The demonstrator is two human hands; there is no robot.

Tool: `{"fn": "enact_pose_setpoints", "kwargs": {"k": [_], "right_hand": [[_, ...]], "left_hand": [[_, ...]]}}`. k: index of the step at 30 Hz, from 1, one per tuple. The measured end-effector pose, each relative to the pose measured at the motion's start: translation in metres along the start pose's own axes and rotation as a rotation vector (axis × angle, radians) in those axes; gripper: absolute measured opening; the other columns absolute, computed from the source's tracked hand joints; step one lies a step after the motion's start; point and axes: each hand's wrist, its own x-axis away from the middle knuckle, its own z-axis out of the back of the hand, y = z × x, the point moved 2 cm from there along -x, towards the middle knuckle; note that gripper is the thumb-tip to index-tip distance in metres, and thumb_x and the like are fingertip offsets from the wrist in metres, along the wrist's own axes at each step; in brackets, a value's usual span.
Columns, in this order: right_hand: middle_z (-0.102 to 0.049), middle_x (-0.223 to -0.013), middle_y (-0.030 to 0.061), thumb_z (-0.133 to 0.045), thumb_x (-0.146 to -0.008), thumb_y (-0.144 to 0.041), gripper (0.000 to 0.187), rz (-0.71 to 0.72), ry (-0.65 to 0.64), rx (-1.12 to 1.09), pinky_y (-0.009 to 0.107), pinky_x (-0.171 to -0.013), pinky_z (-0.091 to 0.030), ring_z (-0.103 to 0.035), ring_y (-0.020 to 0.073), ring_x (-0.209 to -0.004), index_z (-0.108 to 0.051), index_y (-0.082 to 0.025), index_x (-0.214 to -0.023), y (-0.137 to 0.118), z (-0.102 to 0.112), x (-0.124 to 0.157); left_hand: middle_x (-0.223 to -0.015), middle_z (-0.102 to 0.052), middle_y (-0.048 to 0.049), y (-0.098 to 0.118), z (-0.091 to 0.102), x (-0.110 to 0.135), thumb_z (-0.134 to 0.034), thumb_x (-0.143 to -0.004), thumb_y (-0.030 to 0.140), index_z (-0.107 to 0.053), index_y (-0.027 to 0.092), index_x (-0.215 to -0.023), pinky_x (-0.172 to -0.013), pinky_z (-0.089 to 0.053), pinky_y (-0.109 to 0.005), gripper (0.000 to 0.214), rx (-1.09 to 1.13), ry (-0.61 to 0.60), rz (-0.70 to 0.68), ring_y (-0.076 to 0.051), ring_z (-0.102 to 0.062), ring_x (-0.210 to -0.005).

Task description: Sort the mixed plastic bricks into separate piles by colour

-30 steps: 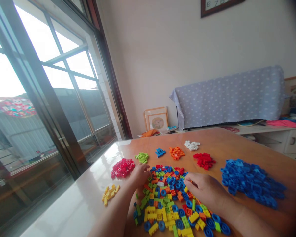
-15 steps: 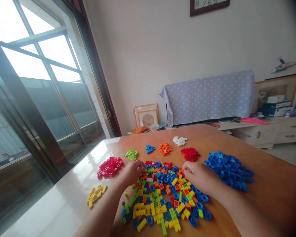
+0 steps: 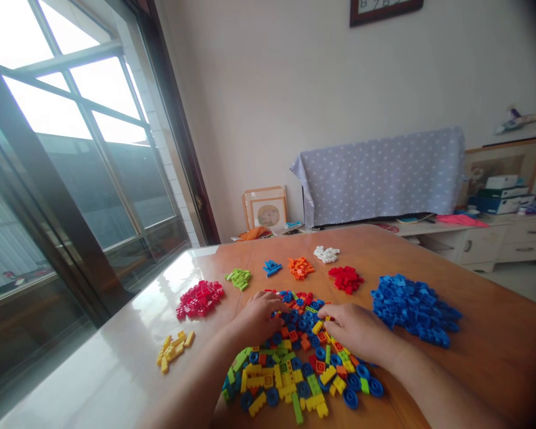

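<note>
A mixed pile of toy building bricks (image 3: 290, 372), yellow, green, orange, red and blue, with blue round rings among them, spreads over the near middle of the table. Over its upper left part lies my left hand (image 3: 262, 313), fingers slightly bent and thumb apart from them. My right hand (image 3: 351, 325) reaches in from the other side, its fingertips at the bricks near the pile's upper right. The gap between its thumb and fingers shows no brick held. Blue pieces (image 3: 304, 320) lie between the two hands.
Sorted heaps ring the pile on the wooden table (image 3: 482, 357): pale yellow (image 3: 174, 351), crimson (image 3: 200, 299), lime green (image 3: 238, 278), small blue (image 3: 272, 268), orange (image 3: 301, 268), white (image 3: 326, 254), red (image 3: 346, 279) and a large blue heap (image 3: 413, 310). A glass window (image 3: 93, 143) stands left.
My left hand has moved right, further over the pile. My right hand has shifted slightly left and toward me, so the two hands are closer together. The sorted heaps look unchanged.
</note>
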Motion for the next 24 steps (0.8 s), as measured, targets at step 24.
{"fn": "enact_pose_setpoints", "kwargs": {"k": [24], "right_hand": [[-0.066,-0.098,0.0015,-0.065,-0.087,-0.027,0.017,0.26,0.264,-0.367,0.024,-0.072,-0.047,-0.063,0.0149,-0.082,-0.069,-0.025,-0.104,-0.043,-0.001,0.013]], "left_hand": [[-0.082,-0.059,0.0003,0.043,-0.006,-0.009,-0.069,-0.084,0.053,-0.05,0.019,-0.098,-0.063,-0.04,-0.022,0.042,0.895,-0.036,0.096,-0.012,-0.055,-0.074]]}}
